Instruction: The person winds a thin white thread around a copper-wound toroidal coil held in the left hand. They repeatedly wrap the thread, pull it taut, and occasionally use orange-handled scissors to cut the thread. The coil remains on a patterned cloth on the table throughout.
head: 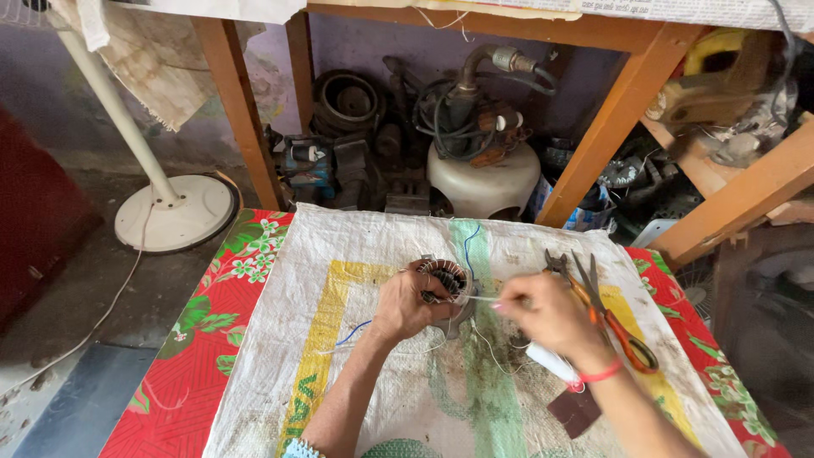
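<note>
On the white woven sack point(526, 407), our left hand point(405, 304) grips the wound motor stator point(447, 280) from its left, while our right hand point(543, 312), just right of it, pinches a white thread point(480, 298).

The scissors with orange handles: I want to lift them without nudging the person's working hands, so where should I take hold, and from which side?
Probably take the scissors by the orange handle loops at the near-right end, coming in from the right. The blades point up toward the pliers, and the right hand lies close against their left side, so the loops are the free, blunt part.
</note>
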